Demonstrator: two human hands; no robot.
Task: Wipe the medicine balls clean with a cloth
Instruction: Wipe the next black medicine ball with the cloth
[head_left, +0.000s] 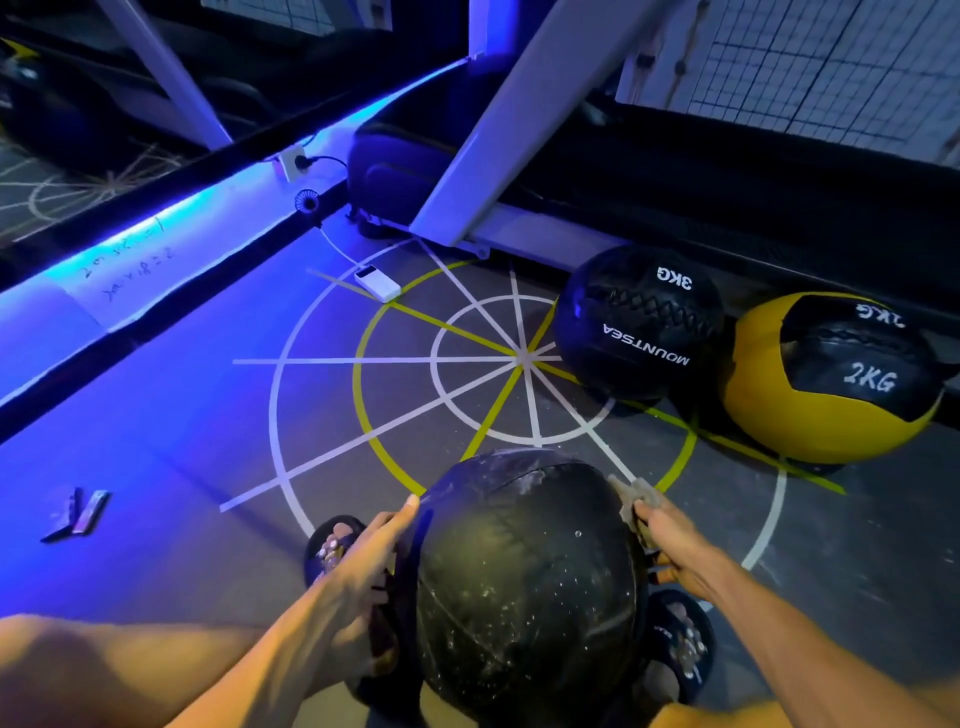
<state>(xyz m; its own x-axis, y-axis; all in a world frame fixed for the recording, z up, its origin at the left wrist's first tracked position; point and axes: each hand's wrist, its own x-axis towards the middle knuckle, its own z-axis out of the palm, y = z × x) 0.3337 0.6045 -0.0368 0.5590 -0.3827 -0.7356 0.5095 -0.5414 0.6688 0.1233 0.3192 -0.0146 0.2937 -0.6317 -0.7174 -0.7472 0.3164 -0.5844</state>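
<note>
On the floor (208, 415) between the person's feet sits a dusty black ball (524, 582), the left hand (363, 561) pressing its left side with fingers extended while the right hand (670, 545) pinches a cloth (636, 501) against its right side, near 2 more balls, 3KG (639, 322) and 2KG (831, 379).

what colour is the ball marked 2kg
Yellow with black panels, the 2KG ball shows clearly in the head view.

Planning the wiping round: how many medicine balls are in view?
3: dusty black ball between both hands, black 3KG ball by the treadmill, yellow 2KG ball right of it. Others may be out of frame.
</note>
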